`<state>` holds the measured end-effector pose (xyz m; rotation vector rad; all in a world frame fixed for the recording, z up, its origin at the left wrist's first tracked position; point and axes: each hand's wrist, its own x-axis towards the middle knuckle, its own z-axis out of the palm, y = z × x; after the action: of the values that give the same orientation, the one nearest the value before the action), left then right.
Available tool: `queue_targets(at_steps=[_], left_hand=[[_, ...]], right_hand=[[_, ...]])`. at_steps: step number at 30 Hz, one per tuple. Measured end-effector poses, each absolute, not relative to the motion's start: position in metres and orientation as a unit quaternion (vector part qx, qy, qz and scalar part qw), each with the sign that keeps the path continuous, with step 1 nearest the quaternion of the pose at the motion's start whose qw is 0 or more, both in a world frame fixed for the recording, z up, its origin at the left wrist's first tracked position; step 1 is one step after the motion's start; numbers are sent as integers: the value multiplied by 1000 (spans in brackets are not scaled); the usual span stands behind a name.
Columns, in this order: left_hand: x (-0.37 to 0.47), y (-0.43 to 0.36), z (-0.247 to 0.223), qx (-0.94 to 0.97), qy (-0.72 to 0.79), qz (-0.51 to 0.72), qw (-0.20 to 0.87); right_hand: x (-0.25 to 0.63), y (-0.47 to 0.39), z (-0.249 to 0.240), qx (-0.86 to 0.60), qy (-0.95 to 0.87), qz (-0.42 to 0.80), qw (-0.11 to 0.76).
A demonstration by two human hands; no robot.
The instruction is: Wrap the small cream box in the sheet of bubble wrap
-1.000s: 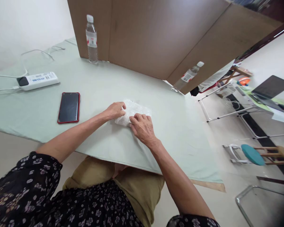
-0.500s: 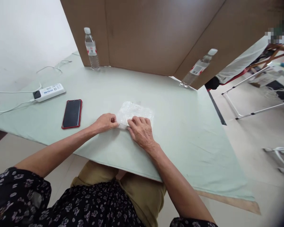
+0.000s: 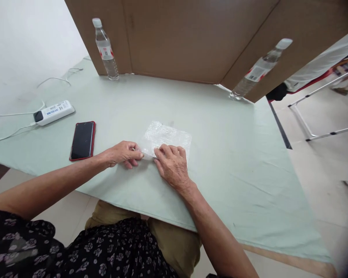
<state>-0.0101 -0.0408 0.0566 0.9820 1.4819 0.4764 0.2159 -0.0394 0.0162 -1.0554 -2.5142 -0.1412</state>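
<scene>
A crinkled, clear sheet of bubble wrap (image 3: 169, 134) lies on the pale green tablecloth in front of me. My left hand (image 3: 124, 153) pinches its near left corner between thumb and forefinger, lifting that corner slightly, while the lower fingers curl beneath. On the near edge, my right hand (image 3: 172, 164) presses down with its fingers bent and close together, gripping the plastic; its thumb lies along the side nearest me. The right hand covers part of the wrap, so whether anything is inside cannot be made out.
A phone (image 3: 82, 141) in a red case lies left of my hands, near a white power strip (image 3: 54, 112) with cables. Water bottles stand at the back left (image 3: 106, 52) and back right (image 3: 258, 73), against a brown cardboard screen (image 3: 174, 42). The tablecloth (image 3: 234, 166) drapes over the front edge.
My left hand has drawn the wrap's corner slightly left and up, and its lower fingers now show. The right hand stays on the wrap. The camera view has shifted slightly.
</scene>
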Motion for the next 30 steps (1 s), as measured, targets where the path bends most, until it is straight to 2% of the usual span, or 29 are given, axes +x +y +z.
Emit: queue_targets(at_steps=[12, 23, 30], left_hand=[[-3, -38, 45, 343, 650, 326, 595], [15, -14, 43, 381, 686, 246, 570], [19, -10, 44, 431, 676, 250, 543]], right_hand=[[216, -41, 16, -386, -899, -42, 204], [215, -43, 18, -386, -899, -36, 201], [214, -46, 22, -388, -903, -49, 178]])
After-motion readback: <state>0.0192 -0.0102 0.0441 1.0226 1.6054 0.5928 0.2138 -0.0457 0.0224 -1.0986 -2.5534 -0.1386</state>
